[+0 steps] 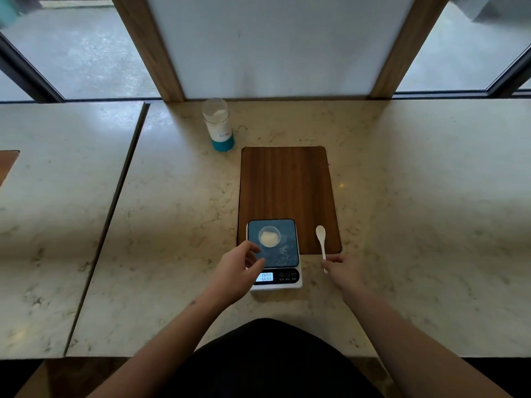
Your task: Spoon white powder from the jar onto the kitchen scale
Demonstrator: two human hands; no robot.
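Observation:
A small kitchen scale (283,255) with a dark glass plate and a lit display sits at the near edge of a wooden board (287,185). On its plate stands a small clear cup (269,237) holding white powder. My left hand (237,268) hovers at the scale's left side with fingers apart, just short of the cup and holding nothing. My right hand (342,270) pinches the handle end of a white spoon (321,239), whose bowl rests on the board right of the scale. The clear jar (218,124) of white powder, with a teal base, stands far back left.
The pale marble counter (416,211) stretches to both sides, with a seam (115,211) to a second slab on the left. A white panel between wooden posts and windows runs along the back. My dark-clothed torso is at the near edge.

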